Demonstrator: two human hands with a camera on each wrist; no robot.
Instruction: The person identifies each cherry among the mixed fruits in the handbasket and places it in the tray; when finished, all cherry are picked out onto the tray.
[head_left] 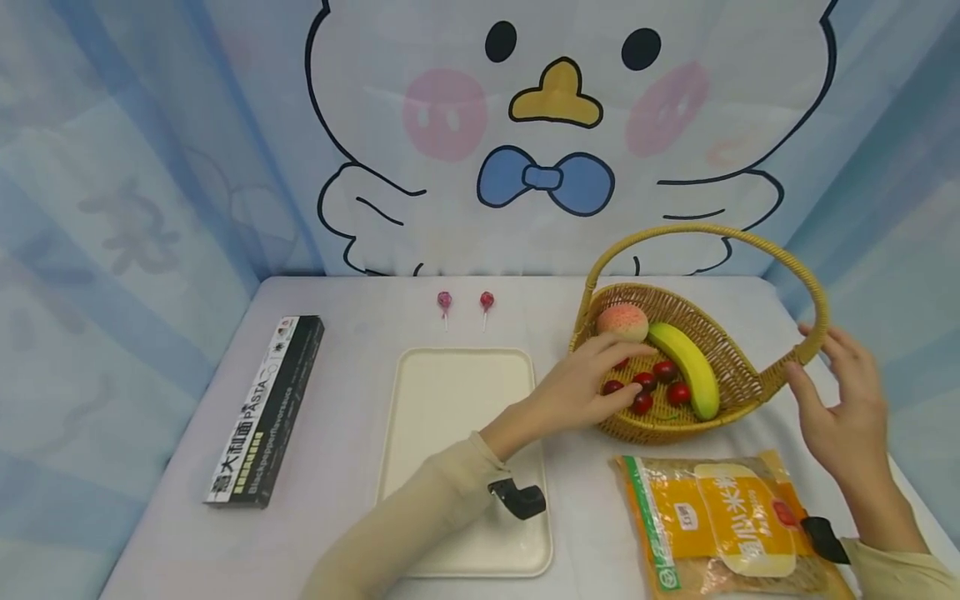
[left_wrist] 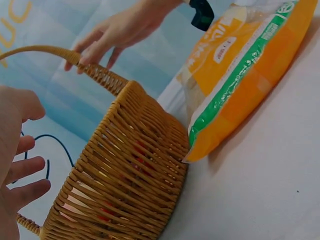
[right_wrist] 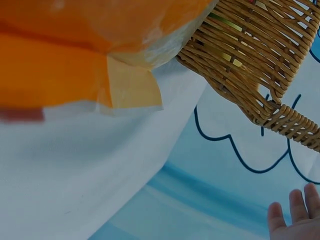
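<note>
A wicker basket (head_left: 652, 432) with a tall hoop handle (head_left: 705, 231) stands at the right of the table. It holds a peach (head_left: 622, 322), a banana (head_left: 686, 362) and several red cherries (head_left: 663, 371). My left hand (head_left: 611, 371) reaches over the near rim, its fingers stretched above the cherries and holding nothing. The left wrist view shows that hand (left_wrist: 20, 170) spread beside the basket wall (left_wrist: 130, 165). My right hand (head_left: 817, 367) is at the handle's right foot, fingers spread and touching the handle (left_wrist: 75, 55). The right wrist view catches only its fingertips (right_wrist: 295, 215) below the basket (right_wrist: 250, 60).
An orange bag of rice (head_left: 720, 517) lies in front of the basket. A cream tray (head_left: 457, 400) sits mid-table, and a black pasta box (head_left: 266, 408) lies to its left. Two lollipops (head_left: 444, 302) (head_left: 487, 302) rest near the back. Cartoon curtains wall in the table.
</note>
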